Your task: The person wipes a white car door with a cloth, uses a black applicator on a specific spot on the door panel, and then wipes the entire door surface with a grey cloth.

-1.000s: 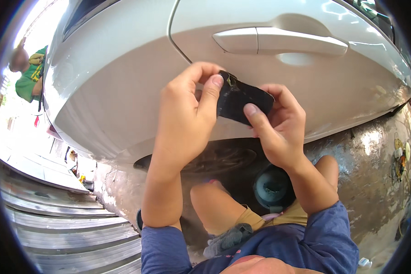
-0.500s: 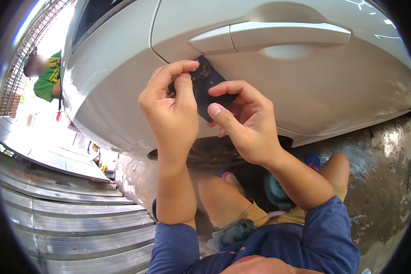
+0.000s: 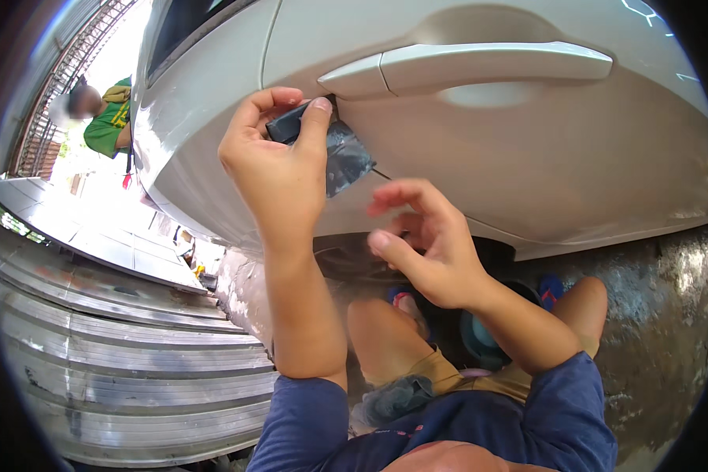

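The fingers [image 3: 316, 130] of the left hand [image 3: 279, 173] are clamped on a dark sheet [image 3: 349, 161], held before the car door [image 3: 543, 157] at twelve o'clock. Those of the right hand [image 3: 436, 256] are held apart, just off the sheet toward five o'clock. The door handle [image 3: 488, 69] is seen at two o'clock from it.

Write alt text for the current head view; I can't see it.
The left hand pinches a thin dark sheet in front of a pale car, below its door handle. The right hand is open, apart from the sheet. Another person in green appears at upper left.
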Demonstrator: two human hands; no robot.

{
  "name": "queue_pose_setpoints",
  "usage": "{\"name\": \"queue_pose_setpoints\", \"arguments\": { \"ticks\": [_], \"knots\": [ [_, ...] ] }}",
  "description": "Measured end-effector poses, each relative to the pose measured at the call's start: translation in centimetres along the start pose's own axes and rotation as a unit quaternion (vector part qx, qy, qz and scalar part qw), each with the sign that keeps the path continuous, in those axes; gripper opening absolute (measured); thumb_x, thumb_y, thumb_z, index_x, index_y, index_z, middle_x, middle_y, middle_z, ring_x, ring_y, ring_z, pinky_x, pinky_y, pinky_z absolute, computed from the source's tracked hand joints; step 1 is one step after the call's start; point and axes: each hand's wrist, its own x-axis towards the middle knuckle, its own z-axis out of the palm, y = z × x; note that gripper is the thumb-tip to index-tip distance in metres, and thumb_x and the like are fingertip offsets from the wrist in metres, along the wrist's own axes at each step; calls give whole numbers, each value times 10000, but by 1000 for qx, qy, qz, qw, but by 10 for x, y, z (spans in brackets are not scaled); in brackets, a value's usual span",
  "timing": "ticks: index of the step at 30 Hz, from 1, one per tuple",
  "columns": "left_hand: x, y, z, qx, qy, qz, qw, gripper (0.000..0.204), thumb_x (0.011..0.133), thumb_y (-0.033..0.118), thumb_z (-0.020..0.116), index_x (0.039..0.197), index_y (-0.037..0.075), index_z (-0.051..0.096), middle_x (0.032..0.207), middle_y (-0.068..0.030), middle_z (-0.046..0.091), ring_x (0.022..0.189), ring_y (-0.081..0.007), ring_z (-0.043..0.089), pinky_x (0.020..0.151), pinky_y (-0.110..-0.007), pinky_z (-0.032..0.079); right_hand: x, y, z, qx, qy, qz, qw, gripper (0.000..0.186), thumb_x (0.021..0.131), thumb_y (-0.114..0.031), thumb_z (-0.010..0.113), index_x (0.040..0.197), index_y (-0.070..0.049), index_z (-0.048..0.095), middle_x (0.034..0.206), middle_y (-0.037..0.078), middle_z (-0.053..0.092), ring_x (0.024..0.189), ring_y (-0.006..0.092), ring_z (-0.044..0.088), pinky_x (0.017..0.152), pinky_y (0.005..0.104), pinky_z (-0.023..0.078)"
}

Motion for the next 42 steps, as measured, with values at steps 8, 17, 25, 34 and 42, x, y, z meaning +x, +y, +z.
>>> {"name": "queue_pose_setpoints", "arguments": {
  "ticks": [8, 17, 25, 34, 42],
  "knots": [
    [9, 16, -4, -115, -47, -135, 983, 308, 832, -49, 742, 1093, -21, 579, 928, -96, 637, 817, -232, 728, 684, -325, 606, -101, 106, -81, -32, 42, 196, 979, 402, 972, -132, 710, 1313, -29, 523, 1151, 70, 624, 803, 111, 661, 630, 248, 520],
    [-43, 17, -22, -381, -44, -245, 890, 397, 857, -103, 661, 1186, 49, 500, 1093, -131, 595, 992, -293, 704, 811, -430, 621, -171, 194, -138, -253, -52, 268, 928, 274, 944, -168, 737, 1140, -4, 638, 884, 36, 685, 698, 103, 653, 600, 274, 521],
    [-93, 12, -20, -645, -46, -281, 709, 312, 950, 66, 676, 1251, 41, 601, 1248, -60, 636, 1130, -236, 589, 992, -468, 511, -167, 156, -105, -286, -58, 113, 950, 294, 880, -268, 779, 1035, -26, 717, 791, 92, 730, 666, 176, 686, 648, 337, 552],
    [-56, 9, -23, -449, -8, -284, 847, 239, 981, 211, 658, 1117, 25, 595, 978, -102, 650, 995, -278, 705, 878, -434, 574, -212, 148, -41, -334, -398, 195, 832, 399, 874, -436, 789, 1001, -95, 627, 837, 101, 716, 818, 300, 720, 719, 433, 543],
    [-21, 17, 6, -240, 48, -203, 948, 264, 921, 45, 713, 1115, -90, 595, 923, -170, 680, 740, -291, 749, 617, -354, 612, -201, 159, -46, -388, -393, 124, 825, 390, 873, -453, 764, 980, -98, 642, 911, 118, 729, 876, 350, 719, 754, 483, 549]
  ]
}}
